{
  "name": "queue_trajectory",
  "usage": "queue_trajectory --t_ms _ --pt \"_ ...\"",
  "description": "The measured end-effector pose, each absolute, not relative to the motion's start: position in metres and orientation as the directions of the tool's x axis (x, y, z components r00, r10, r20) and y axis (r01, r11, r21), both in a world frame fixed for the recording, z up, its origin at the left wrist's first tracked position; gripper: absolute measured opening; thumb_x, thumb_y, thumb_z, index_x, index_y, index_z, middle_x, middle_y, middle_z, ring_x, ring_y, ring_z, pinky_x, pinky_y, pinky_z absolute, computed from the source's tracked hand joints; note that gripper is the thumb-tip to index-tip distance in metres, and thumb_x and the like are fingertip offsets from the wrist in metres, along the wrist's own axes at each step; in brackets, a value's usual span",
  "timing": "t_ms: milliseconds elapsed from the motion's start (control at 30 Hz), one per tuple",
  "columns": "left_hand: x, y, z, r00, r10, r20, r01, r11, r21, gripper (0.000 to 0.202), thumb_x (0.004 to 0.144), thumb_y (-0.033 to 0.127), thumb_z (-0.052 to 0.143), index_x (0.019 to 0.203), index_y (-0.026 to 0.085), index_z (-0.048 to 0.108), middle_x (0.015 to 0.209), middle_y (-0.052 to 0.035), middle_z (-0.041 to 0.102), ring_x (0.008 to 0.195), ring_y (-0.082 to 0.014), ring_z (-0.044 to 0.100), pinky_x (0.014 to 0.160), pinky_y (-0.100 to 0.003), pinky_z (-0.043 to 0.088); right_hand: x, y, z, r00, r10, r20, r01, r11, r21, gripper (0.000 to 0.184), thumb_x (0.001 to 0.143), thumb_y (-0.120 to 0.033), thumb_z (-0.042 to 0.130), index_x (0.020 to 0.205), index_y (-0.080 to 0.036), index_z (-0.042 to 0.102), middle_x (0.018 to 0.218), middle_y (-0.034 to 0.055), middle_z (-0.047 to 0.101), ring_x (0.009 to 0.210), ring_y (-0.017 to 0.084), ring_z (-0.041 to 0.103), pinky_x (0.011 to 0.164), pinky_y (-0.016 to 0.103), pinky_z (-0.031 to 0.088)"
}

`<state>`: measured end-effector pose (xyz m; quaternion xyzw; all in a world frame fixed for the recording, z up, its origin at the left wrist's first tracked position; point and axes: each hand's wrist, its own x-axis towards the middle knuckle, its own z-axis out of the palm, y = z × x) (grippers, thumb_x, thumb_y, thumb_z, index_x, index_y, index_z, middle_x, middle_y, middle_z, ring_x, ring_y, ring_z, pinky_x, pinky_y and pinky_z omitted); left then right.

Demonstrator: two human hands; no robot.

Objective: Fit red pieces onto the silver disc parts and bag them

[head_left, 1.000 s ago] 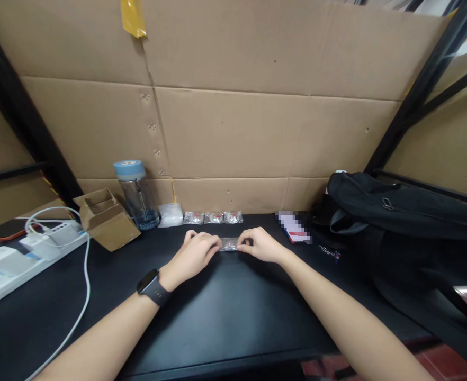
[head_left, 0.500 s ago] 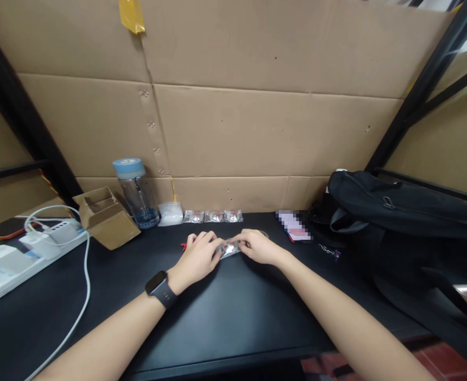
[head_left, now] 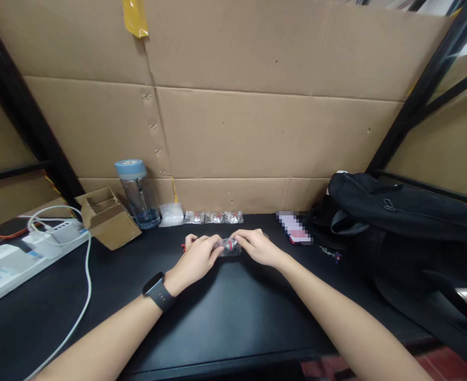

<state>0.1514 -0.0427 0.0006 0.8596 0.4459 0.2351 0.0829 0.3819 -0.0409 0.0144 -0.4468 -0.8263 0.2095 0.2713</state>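
Between my hands is a small clear plastic bag [head_left: 230, 247] with a red and silvery item inside; its exact kind is too small to make out. My left hand [head_left: 198, 256], with a black watch on the wrist, pinches the bag's left end. The fingers of my right hand [head_left: 259, 246] are closed on its upper right edge. Something red [head_left: 183, 247] shows just beyond my left fingers, mostly hidden. Behind the hands, three similar filled bags [head_left: 216, 217] lie in a row by the cardboard wall.
A stack of clear bags [head_left: 171, 215], a blue-lidded bottle [head_left: 138, 198] and an open cardboard box [head_left: 112, 222] stand at back left. A white power strip [head_left: 54, 238] with a cable [head_left: 88, 275] lies left. On the right are a phone-like item [head_left: 294, 227], a keychain [head_left: 331, 254] and a black backpack [head_left: 408, 222].
The bag between my hands now lies flatter, with its red item showing more clearly. My right fingers have shifted slightly to the bag's upper edge.
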Motion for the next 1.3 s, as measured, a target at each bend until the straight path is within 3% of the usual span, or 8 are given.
queue_trajectory --t_ms 133,267,467,600,900,1000,1133,1300 --pt "0.155 -0.047 0.009 0.456 0.849 0.266 0.663 -0.523 0.536 0.017 0.102 0.037 0.048 0.100 0.027 0.061 0.089 0.0022 0.078 0.088 -0.0217 0.071 0.092 -0.038 0.033 0.381 -0.038 0.008 -0.470 0.836 0.284 0.321 0.461 -0.827 0.034 0.088 -0.043 0.071 0.111 -0.019 0.068 0.107 0.0072 0.075 0.102 0.025 0.070 0.090 0.035 0.052" --pt "0.153 -0.045 0.012 0.423 0.857 0.295 0.655 -0.514 0.553 0.020 0.099 0.040 0.052 0.114 0.029 0.058 0.089 0.0029 0.078 0.091 -0.0217 0.071 0.094 -0.038 0.032 0.397 -0.025 0.010 -0.452 0.860 0.236 0.334 0.408 -0.850 0.029 0.085 -0.039 0.074 0.105 -0.019 0.070 0.104 0.0083 0.077 0.098 0.026 0.072 0.086 0.035 0.054" --pt "0.131 -0.029 0.015 0.357 0.824 0.440 0.775 -0.524 0.353 0.019 0.097 0.029 0.051 0.115 0.027 0.058 0.094 0.0000 0.076 0.103 -0.0230 0.065 0.090 -0.040 0.028 0.453 0.038 0.020 -0.014 0.976 0.215 0.759 0.150 -0.634 0.026 0.089 -0.025 0.066 0.113 -0.016 0.066 0.108 0.0110 0.076 0.098 0.023 0.072 0.087 0.031 0.053" --pt "0.111 -0.016 0.016 0.381 0.821 0.425 0.819 -0.514 0.257 0.018 0.095 0.021 0.049 0.100 0.025 0.066 0.097 -0.0017 0.076 0.101 -0.0243 0.064 0.088 -0.041 0.028 0.466 0.075 0.011 0.085 0.981 0.173 0.833 0.025 -0.553 0.027 0.084 -0.022 0.070 0.110 -0.013 0.066 0.100 0.0119 0.076 0.089 0.023 0.071 0.082 0.029 0.052" --pt "0.078 0.012 0.006 0.485 0.824 0.293 0.808 -0.551 0.210 0.011 0.089 0.030 0.066 0.096 0.027 0.074 0.108 -0.0040 0.072 0.111 -0.0289 0.060 0.092 -0.042 0.034 0.458 0.086 -0.003 0.214 0.959 0.183 0.918 -0.133 -0.375 0.061 0.080 -0.047 0.077 0.126 -0.012 0.056 0.113 0.0227 0.071 0.105 0.034 0.068 0.087 0.039 0.050" --pt "0.080 0.013 0.003 0.516 0.811 0.276 0.782 -0.578 0.232 0.011 0.089 0.032 0.068 0.095 0.028 0.075 0.108 -0.0040 0.071 0.114 -0.0286 0.058 0.094 -0.041 0.036 0.458 0.073 0.003 0.161 0.961 0.225 0.949 -0.088 -0.302 0.049 0.089 -0.048 0.065 0.122 -0.013 0.059 0.117 0.0231 0.069 0.109 0.033 0.067 0.089 0.039 0.050" --pt "0.086 0.009 0.003 0.551 0.776 0.306 0.746 -0.623 0.237 0.011 0.085 0.036 0.074 0.088 0.026 0.075 0.105 -0.0036 0.069 0.113 -0.0277 0.057 0.097 -0.040 0.036 0.458 0.049 0.016 -0.066 0.982 0.179 0.956 0.114 -0.270 0.025 0.088 -0.031 0.065 0.109 -0.018 0.069 0.113 0.0131 0.073 0.107 0.026 0.068 0.093 0.031 0.049" --pt "0.095 0.002 0.000 0.569 0.750 0.337 0.744 -0.644 0.177 0.004 0.083 0.028 0.075 0.080 0.024 0.075 0.103 -0.0043 0.067 0.110 -0.0274 0.056 0.097 -0.042 0.034 0.458 0.012 0.024 -0.316 0.948 0.032 0.895 0.309 -0.323 0.047 0.074 -0.031 0.079 0.120 -0.024 0.071 0.114 0.0051 0.076 0.099 0.022 0.072 0.086 0.025 0.053"
